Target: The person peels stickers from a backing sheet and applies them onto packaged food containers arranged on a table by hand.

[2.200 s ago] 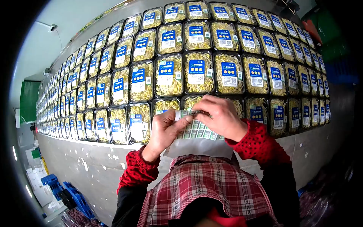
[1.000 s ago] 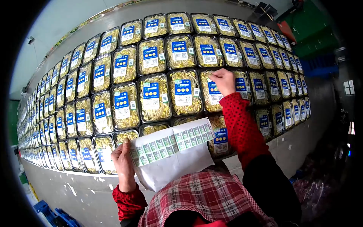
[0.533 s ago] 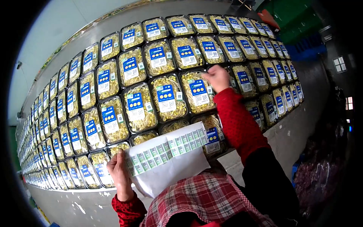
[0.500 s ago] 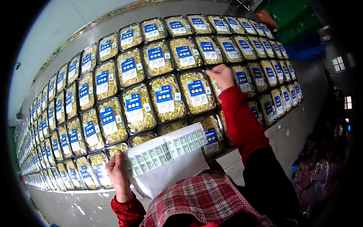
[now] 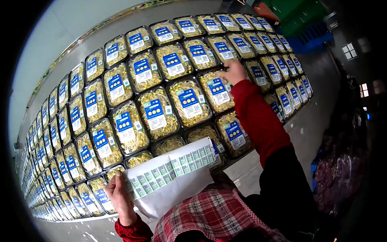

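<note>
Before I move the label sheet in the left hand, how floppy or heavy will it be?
The label sheet is probably floppy, since it looks thin and seems creased midway. It's likely light, as the left hand pinches just one end. The far end may sag, lying well away from that grip.

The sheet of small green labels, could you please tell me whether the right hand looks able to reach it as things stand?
Probably yes: nothing blocks the labels on the sheet, which the left hand holds face up, and the right hand is over the sprout packs beyond it.
</note>
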`<state>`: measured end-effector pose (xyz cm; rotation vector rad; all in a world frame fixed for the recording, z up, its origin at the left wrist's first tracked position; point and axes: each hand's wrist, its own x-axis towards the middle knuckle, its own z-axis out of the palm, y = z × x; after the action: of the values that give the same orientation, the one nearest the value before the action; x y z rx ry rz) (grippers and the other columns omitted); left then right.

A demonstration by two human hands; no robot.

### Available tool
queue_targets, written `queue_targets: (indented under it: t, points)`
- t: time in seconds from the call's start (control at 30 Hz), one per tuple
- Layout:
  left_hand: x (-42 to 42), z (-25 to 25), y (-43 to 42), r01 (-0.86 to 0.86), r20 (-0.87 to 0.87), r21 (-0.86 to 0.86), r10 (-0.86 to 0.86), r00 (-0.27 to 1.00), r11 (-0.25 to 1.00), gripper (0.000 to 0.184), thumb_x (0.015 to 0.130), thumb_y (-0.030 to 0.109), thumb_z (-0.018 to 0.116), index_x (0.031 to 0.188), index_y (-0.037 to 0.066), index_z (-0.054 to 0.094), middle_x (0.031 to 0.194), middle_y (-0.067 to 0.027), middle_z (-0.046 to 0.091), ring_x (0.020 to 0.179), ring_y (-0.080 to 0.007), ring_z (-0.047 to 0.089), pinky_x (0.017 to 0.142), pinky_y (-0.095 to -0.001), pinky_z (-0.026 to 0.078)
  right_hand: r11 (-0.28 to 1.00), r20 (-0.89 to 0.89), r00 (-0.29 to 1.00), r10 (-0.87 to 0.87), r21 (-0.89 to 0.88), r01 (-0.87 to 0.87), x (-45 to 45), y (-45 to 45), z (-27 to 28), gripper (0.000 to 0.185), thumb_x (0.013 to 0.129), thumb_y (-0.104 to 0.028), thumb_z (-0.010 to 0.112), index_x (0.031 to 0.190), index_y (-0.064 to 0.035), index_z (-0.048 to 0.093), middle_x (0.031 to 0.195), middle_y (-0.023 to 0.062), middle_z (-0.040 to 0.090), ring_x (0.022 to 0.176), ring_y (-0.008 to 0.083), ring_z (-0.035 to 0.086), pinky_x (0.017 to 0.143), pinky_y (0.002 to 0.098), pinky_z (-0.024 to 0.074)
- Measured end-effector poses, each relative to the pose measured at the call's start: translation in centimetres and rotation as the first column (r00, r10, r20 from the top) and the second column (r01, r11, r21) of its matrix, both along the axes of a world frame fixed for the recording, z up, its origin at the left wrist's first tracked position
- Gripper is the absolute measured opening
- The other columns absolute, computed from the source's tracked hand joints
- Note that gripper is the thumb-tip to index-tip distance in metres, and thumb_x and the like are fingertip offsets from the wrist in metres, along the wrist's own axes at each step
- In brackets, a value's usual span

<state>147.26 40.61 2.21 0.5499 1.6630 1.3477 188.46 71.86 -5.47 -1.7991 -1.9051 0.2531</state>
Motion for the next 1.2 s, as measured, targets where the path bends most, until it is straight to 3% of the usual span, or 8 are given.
queue_targets:
  t: [0.23,0.37,0.5,0.6,0.67,0.8,1.0,1.2]
  points:
    - [5.3,1.5,1.9,0.076,-0.023,0.042,-0.076,0.997,0.996,0.04,0.092,0.027,0.059,0.06,0.004,0.055,0.055,0.004,0.049,0.049,-0.0024,0.033,0.046,-0.0224,0.023,0.943,-0.486,0.869,-0.094,-0.324,-0.079,7.9,3.5,-2.7,0.044,0.059,-0.006,0.076,0.099,0.003,0.061,0.097,0.0148,0.063,0.088,0.027,0.061,0.076,0.0333,0.0477]
    - [8.5,1.6,2.9,0.098,-0.065,0.033,-0.096,0.993,0.995,0.038,0.09,0.027,0.062,0.061,0.004,0.057,0.056,0.0048,0.05,0.05,-0.0022,0.036,0.047,-0.0214,0.027,0.986,-0.115,0.992,-0.04,-0.167,0.021,7.7,4.1,-5.2,0.046,0.058,0.004,0.071,0.102,-0.0024,0.059,0.091,0.011,0.059,0.079,0.0224,0.06,0.07,0.033,0.0498]
    - [13.0,3.7,4.9,0.255,-0.066,-0.04,-0.257,0.964,0.966,0.017,0.081,0.009,0.068,0.092,-0.004,0.065,0.073,-0.0021,0.062,0.06,-0.0077,0.051,0.054,-0.0223,0.04,0.991,0.142,0.983,0.115,-0.09,-0.103,6.8,1.8,-1.6,0.035,0.061,-0.002,0.076,0.092,-0.004,0.06,0.099,0.0154,0.056,0.091,0.0291,0.057,0.082,0.0368,0.0472]
    - [15.8,4.2,6.9,0.377,-0.032,-0.153,-0.385,0.922,0.914,0.019,0.079,0.007,0.072,0.093,-0.003,0.064,0.075,-0.0005,0.062,0.062,-0.0048,0.052,0.055,-0.0188,0.04,0.942,-0.184,0.944,0.276,-0.146,-0.303,7.6,1.4,1.8,0.038,0.067,-0.007,0.077,0.1,0.002,0.06,0.094,0.0153,0.062,0.082,0.0255,0.061,0.074,0.0336,0.0506]
    - [17.9,3.7,8.1,0.425,0.021,-0.042,-0.425,0.905,0.904,0.016,0.08,0.004,0.07,0.092,-0.003,0.063,0.08,-0.0009,0.064,0.065,-0.0041,0.052,0.056,-0.0192,0.042,0.769,-0.696,0.645,0.314,-0.213,-0.603,3.8,-3.3,7.7,0.03,0.075,-0.008,0.072,0.101,0.0013,0.061,0.091,0.0087,0.064,0.078,0.0157,0.06,0.07,0.0294,0.0503]
    - [21.8,3.5,10.0,0.578,-0.14,0.055,-0.566,0.812,0.815,0.013,0.08,0.005,0.071,0.085,-0.004,0.063,0.074,-0.0028,0.06,0.063,-0.0058,0.05,0.054,-0.024,0.041,0.494,-0.602,0.436,0.669,-0.079,-0.866,-0.8,-10.5,12.4,0.027,0.074,-0.006,0.072,0.098,0.0004,0.064,0.088,0.0072,0.061,0.077,0.0165,0.059,0.07,0.0286,0.0493]
    - [24.5,3.0,11.5,0.652,-0.578,0.115,-0.483,0.658,0.75,0.021,0.071,0.0,0.074,0.066,-0.005,0.054,0.069,-0.0086,0.056,0.057,-0.0141,0.05,0.048,-0.0287,0.039,0.592,-0.4,0.506,0.764,0.125,-0.796,0.6,-12.0,11.4,0.011,0.072,-0.006,0.07,0.079,0.0003,0.064,0.079,0.0088,0.06,0.068,0.0205,0.061,0.06,0.0325,0.0494]
    - [26.5,2.1,12.2,0.575,-0.303,-0.054,-0.562,0.769,0.816,0.012,0.075,0.0,0.072,0.077,-0.005,0.061,0.068,-0.0024,0.06,0.061,-0.0065,0.048,0.051,-0.0248,0.04,0.559,-0.091,0.582,0.808,0.427,-0.71,2.5,-12.5,9.6,0.011,0.069,-0.005,0.069,0.068,-0.005,0.058,0.07,0.002,0.053,0.066,0.0143,0.055,0.055,0.0298,0.0463]
